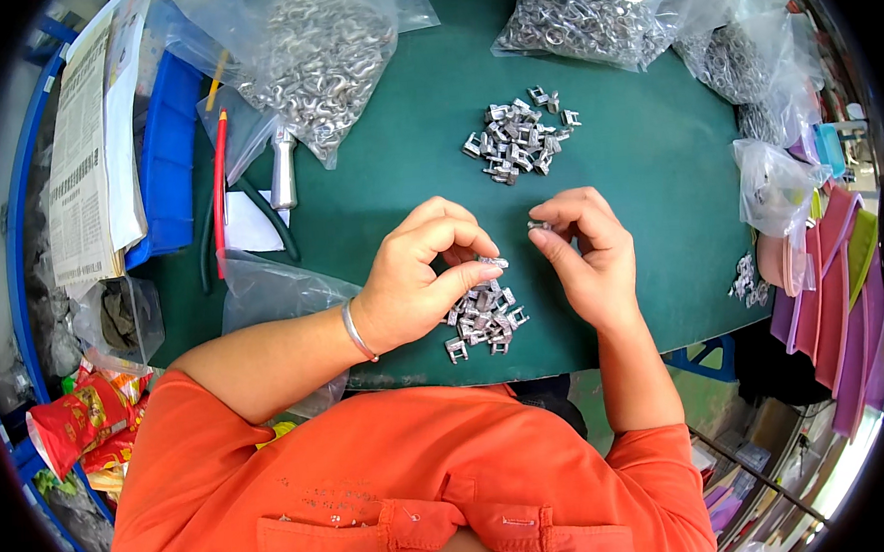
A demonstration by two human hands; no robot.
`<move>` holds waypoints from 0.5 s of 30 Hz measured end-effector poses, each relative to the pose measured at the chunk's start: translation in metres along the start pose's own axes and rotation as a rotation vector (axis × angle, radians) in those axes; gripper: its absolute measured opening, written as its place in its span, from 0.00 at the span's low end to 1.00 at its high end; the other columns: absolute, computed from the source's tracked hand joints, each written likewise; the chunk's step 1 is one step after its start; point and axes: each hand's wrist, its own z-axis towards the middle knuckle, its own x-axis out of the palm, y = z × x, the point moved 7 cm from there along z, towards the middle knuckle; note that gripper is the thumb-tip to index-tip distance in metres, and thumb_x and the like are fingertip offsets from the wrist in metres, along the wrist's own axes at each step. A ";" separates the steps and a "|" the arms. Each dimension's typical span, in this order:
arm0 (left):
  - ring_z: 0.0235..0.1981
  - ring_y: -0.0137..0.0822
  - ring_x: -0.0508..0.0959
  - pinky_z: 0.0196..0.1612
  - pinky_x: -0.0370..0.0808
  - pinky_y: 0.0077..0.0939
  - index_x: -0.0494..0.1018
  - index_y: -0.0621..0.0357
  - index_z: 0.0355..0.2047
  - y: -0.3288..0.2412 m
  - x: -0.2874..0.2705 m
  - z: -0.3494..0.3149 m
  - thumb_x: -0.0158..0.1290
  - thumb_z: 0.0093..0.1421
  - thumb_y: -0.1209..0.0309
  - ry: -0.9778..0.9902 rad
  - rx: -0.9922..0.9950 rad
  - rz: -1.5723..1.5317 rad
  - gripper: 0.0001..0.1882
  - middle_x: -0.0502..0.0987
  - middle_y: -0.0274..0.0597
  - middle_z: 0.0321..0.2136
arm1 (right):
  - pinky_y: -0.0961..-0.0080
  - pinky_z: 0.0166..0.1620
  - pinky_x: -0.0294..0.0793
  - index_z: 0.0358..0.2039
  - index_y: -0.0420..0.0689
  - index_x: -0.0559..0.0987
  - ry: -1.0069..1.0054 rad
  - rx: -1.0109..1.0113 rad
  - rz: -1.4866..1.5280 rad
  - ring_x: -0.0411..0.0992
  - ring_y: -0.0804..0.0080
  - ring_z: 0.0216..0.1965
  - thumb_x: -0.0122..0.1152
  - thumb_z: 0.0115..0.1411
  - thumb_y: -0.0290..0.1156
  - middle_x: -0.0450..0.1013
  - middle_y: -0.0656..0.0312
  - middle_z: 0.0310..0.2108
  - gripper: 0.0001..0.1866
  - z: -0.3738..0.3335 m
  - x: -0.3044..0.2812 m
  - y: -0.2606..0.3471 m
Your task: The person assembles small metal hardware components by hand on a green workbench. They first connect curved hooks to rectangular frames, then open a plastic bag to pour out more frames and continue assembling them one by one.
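Observation:
Between thumb and fingertips my left hand [423,262] pinches a small silvery metal part [495,262], just above a near pile of metal parts [487,319]. My right hand [593,253] is a short way to the right, its thumb and index finger closed on another small metal part [539,225], mostly covered by the fingers. Beyond both hands lies a far pile of similar U-shaped metal parts [520,137]. Both piles rest on the green tabletop [378,199].
Clear bags of metal pieces stand at the back left [316,68] and back right [588,18]. On the left are a blue bin [168,155], a red pencil [221,178], a metal-handled tool [283,169] and a plastic bag [283,289]. A few metal bits [747,282] lie near the right edge.

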 end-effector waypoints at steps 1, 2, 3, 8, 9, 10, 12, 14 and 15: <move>0.33 0.25 0.74 0.38 0.73 0.18 0.74 0.64 0.35 0.000 0.000 0.000 0.59 0.54 0.83 -0.006 0.005 -0.030 0.09 0.73 0.39 0.36 | 0.78 0.36 0.72 0.30 0.39 0.79 0.000 0.043 0.120 0.72 0.74 0.35 0.64 0.52 0.18 0.73 0.61 0.33 0.05 -0.002 0.001 -0.002; 0.34 0.25 0.74 0.38 0.73 0.18 0.74 0.64 0.36 0.000 0.000 0.000 0.58 0.54 0.83 -0.012 0.009 -0.060 0.09 0.73 0.39 0.37 | 0.81 0.36 0.72 0.35 0.39 0.79 0.040 -0.015 0.184 0.71 0.78 0.34 0.63 0.55 0.18 0.73 0.62 0.35 0.07 -0.006 0.003 -0.007; 0.35 0.25 0.74 0.39 0.73 0.18 0.73 0.64 0.36 0.005 0.002 0.000 0.58 0.55 0.83 -0.012 -0.059 -0.144 0.09 0.73 0.39 0.37 | 0.81 0.36 0.72 0.37 0.39 0.79 0.057 0.069 0.345 0.71 0.78 0.34 0.63 0.55 0.19 0.73 0.62 0.34 0.08 -0.008 0.006 -0.013; 0.36 0.26 0.74 0.39 0.73 0.18 0.73 0.64 0.38 0.000 0.003 0.000 0.58 0.54 0.84 0.003 -0.016 -0.077 0.11 0.72 0.39 0.37 | 0.82 0.37 0.75 0.43 0.36 0.76 0.059 0.299 0.780 0.72 0.79 0.31 0.58 0.60 0.19 0.74 0.63 0.31 0.10 -0.018 0.019 -0.022; 0.35 0.26 0.74 0.38 0.73 0.18 0.73 0.64 0.39 -0.002 0.002 0.000 0.58 0.54 0.84 0.003 -0.001 -0.052 0.12 0.72 0.39 0.37 | 0.82 0.37 0.76 0.42 0.36 0.76 0.050 0.308 0.817 0.72 0.79 0.31 0.57 0.60 0.19 0.74 0.63 0.30 0.09 -0.019 0.020 -0.021; 0.35 0.26 0.74 0.37 0.72 0.18 0.73 0.63 0.40 -0.004 0.001 0.000 0.58 0.54 0.84 0.003 0.015 -0.026 0.13 0.72 0.39 0.37 | 0.80 0.36 0.77 0.41 0.35 0.76 0.117 0.270 0.798 0.74 0.77 0.31 0.56 0.61 0.19 0.76 0.60 0.31 0.08 -0.021 0.022 -0.024; 0.33 0.25 0.73 0.35 0.72 0.17 0.74 0.63 0.41 -0.007 0.000 0.000 0.60 0.53 0.83 -0.004 0.064 0.014 0.14 0.73 0.39 0.36 | 0.79 0.35 0.78 0.41 0.35 0.76 0.135 0.284 0.832 0.76 0.74 0.32 0.56 0.61 0.19 0.76 0.58 0.32 0.08 -0.025 0.026 -0.024; 0.30 0.25 0.73 0.32 0.71 0.17 0.75 0.62 0.41 -0.007 -0.001 -0.002 0.62 0.51 0.82 -0.018 0.132 0.043 0.16 0.73 0.38 0.34 | 0.77 0.34 0.79 0.41 0.35 0.75 0.148 0.310 0.872 0.78 0.70 0.34 0.56 0.61 0.19 0.77 0.54 0.34 0.08 -0.026 0.028 -0.021; 0.29 0.25 0.73 0.31 0.71 0.17 0.75 0.62 0.40 -0.009 0.000 -0.002 0.63 0.50 0.81 -0.003 0.142 0.068 0.16 0.73 0.38 0.33 | 0.77 0.34 0.79 0.41 0.35 0.74 0.149 0.319 0.900 0.78 0.70 0.34 0.56 0.61 0.19 0.77 0.54 0.34 0.07 -0.026 0.029 -0.022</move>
